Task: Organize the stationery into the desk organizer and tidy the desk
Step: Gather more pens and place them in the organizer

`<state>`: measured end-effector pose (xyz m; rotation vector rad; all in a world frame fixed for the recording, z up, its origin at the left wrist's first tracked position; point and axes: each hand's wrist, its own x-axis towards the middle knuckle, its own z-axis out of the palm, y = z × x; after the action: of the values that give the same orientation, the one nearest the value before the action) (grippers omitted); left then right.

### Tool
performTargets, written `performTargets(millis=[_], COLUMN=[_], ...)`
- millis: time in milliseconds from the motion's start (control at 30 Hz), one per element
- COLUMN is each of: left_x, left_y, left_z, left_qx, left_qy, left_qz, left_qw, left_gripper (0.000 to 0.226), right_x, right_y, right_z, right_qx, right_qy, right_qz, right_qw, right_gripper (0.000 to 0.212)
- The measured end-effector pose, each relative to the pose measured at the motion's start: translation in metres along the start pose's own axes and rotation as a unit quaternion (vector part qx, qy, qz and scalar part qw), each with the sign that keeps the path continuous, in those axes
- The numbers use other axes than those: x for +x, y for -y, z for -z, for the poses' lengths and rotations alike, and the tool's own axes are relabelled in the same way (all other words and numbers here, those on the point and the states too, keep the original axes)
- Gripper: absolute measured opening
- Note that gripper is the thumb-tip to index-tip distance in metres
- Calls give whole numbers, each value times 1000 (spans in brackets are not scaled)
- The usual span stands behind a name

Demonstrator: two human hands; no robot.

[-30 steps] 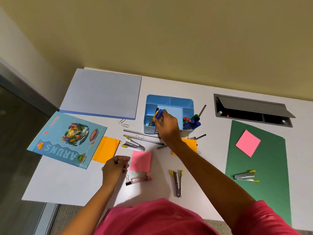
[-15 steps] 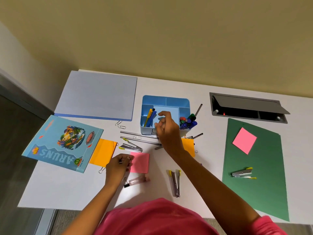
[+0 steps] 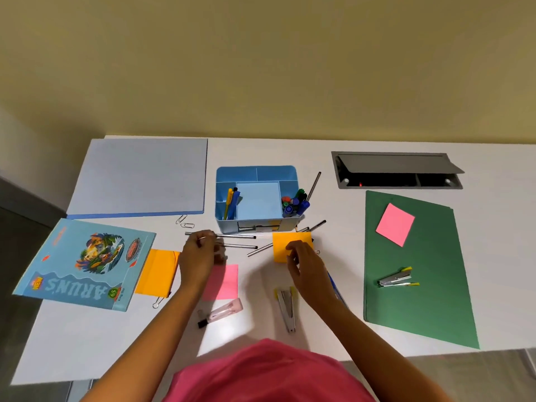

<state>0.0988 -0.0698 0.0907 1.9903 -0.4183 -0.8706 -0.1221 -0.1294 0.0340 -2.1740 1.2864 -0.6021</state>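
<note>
Since blue pens (image 3: pixel 235 200) went into organizer (image 3: pixel 226 226), right hand (image 3: pixel 304 265) now pinches orange note (image 3: pixel 282 242), centre; left hand (image 3: pixel 200 253) grips grey pens (image 3: pixel 240 236); sorting continues.

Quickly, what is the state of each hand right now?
Left hand: fingers curled round a silver pen.
Right hand: pinches the orange sticky-note pad.

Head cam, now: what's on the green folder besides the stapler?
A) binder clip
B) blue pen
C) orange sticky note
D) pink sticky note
D: a pink sticky note lies on the green folder, farther from the person than the stapler.
</note>
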Motion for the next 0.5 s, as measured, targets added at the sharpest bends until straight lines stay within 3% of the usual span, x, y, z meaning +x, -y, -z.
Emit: performTargets(millis=[133, 200, 300, 400, 500], left_x=[22, 25, 26, 32, 34], left_y=[-17, -26, -32, -28, -24], left_z=[-15, -21, -30, -35, -39], left_qx=[-163, -203, -195, -184, -191], left_qy=[102, 142, 150, 160, 135], left_qz=[172, 214, 208, 214, 212], left_qw=[966, 945, 947, 946, 949], left_gripper=[33, 47, 60, 65, 48], right_x=[-12, -13, -12, -14, -24], right_y=[-31, -44, -55, -54, -51], right_z=[-5, -8, -14, -21, -27], right_qx=[-77, -83, -95, -119, -150], right_qy=[15, 23, 41, 61, 86], right_qz=[-15, -23, -17, 49, 138], right_qw=[997, 996, 994, 990, 975], right_gripper=[40, 52, 61, 70, 70])
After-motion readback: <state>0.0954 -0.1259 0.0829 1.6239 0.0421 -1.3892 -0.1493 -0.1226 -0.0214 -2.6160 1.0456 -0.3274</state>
